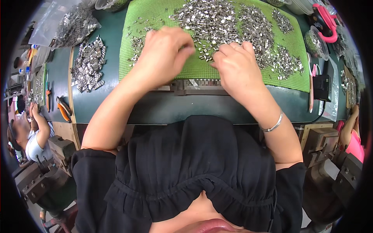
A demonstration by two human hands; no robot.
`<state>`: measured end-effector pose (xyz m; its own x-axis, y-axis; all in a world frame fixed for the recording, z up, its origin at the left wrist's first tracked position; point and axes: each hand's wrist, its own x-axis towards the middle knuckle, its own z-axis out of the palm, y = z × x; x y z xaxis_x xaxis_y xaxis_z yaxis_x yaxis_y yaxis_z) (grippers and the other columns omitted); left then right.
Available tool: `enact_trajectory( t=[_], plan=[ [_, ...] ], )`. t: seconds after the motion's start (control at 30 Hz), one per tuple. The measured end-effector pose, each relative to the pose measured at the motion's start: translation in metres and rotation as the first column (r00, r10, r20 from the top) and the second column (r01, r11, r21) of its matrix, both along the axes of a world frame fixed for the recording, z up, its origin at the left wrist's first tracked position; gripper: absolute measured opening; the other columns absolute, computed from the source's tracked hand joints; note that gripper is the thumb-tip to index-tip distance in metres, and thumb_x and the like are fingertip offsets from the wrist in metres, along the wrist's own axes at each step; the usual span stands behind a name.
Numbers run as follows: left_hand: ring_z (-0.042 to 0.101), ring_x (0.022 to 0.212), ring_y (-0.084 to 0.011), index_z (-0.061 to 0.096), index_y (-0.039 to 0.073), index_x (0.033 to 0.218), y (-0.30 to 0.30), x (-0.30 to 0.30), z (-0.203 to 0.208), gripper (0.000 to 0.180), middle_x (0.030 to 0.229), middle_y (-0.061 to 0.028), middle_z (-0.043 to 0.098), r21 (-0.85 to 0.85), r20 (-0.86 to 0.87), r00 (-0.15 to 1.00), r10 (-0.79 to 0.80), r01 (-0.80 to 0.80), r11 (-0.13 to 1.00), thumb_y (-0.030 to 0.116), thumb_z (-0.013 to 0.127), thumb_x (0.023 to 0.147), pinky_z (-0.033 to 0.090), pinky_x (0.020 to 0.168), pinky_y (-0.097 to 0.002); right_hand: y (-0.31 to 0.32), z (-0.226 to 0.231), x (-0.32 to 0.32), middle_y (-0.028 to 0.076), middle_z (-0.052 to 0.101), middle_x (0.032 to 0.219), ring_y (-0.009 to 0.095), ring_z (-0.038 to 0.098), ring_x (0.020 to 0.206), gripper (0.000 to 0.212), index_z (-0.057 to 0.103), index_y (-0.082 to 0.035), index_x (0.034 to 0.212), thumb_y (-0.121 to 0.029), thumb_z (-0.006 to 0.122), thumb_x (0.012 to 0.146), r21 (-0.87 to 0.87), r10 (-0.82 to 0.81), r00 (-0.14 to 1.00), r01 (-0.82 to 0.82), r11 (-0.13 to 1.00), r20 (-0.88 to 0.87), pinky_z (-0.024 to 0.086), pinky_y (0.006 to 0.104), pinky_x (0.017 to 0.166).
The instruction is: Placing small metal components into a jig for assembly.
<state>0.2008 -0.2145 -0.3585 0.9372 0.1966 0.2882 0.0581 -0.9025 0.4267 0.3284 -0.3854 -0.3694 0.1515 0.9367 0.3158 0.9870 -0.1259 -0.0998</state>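
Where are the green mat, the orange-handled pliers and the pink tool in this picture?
green mat (155, 15), head view, bare upper-left part.
orange-handled pliers (63, 110), head view, on the handles.
pink tool (327, 24), head view, on its curved pink handle.

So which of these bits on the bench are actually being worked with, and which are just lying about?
In use:
- left hand and right hand, both on the green woven mat
- heap of small shiny metal clips on the mat
- dark slotted metal bar at the mat's near edge

Lying about:
- orange-handled pliers
- clear plastic bag of metal parts
- pink-handled tool
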Motion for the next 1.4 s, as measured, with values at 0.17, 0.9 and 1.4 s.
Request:
enact_trajectory(
  t=[0.17, 0.9, 1.4],
  plan=[
    [0.06, 0.086, -0.0271, 0.062, 0.007, 0.09, -0.031, -0.026, 0.007, 0.007, 0.086, -0.0066, 0.065, -0.142, -0.086, 0.981, -0.172, 0.159, 0.977, 0.006, 0.068, 0.085, 0.037, 0.083, -0.0391, -0.015, -0.009, 0.02, 0.007, 0.057, 0.079, 0.026, 0.059, 0.083, 0.006, 0.06, -0.008, 0.077, -0.007, 0.066, 0.081, 0.125, 0.143, 0.979, -0.125, 0.984, -0.148, 0.039, 0.039, 0.078],
    [0.055, 0.094, -0.0231, 0.07, 0.009, 0.085, -0.015, 0.021, -0.007, 0.011, 0.093, -0.001, 0.057, 0.236, 0.044, 0.97, -0.241, 0.224, 0.946, 0.013, 0.076, 0.076, 0.038, 0.084, -0.0382, -0.053, -0.005, 0.012, 0.007, 0.051, 0.079, 0.026, 0.054, 0.077, 0.008, 0.054, -0.007, 0.079, -0.001, 0.058, 0.075, 0.166, 0.11, 0.973, -0.076, 0.983, -0.205, 0.038, 0.0379, 0.072],
    [0.061, 0.092, -0.0218, 0.067, 0.009, 0.092, -0.057, -0.011, -0.001, 0.015, 0.094, -0.0015, 0.066, 0.228, 0.04, 0.957, -0.287, 0.271, 0.935, 0.011, 0.073, 0.079, 0.037, 0.087, -0.0451, -0.084, -0.008, -0.01, 0.008, 0.06, 0.117, 0.025, 0.055, 0.106, 0.057, 0.064, -0.005, 0.121, -0.028, 0.077, 0.07, 0.03, 0.037, 0.999, -0.036, 0.999, -0.037, 0.039, 0.0419, 0.091]
  ],
)
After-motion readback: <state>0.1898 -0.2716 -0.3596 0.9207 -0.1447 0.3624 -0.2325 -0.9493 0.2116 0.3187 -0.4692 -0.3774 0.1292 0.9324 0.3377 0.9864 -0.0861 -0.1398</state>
